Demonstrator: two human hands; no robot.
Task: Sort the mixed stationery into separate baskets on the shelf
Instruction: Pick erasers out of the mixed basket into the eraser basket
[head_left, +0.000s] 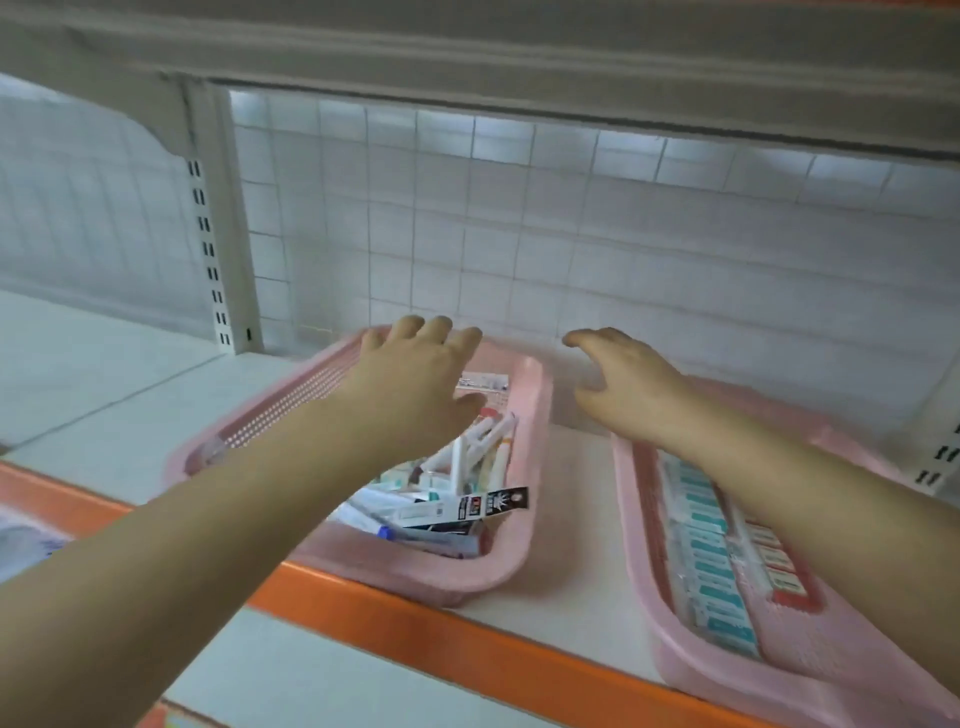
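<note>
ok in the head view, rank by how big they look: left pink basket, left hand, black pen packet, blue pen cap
1. left pink basket
2. left hand
3. black pen packet
4. blue pen cap

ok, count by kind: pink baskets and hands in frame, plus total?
Pink baskets: 2 (mixed basket, sorted basket)
Hands: 2 (left hand, right hand)
Total: 4
The stationery inside is too jumbled to count.
</note>
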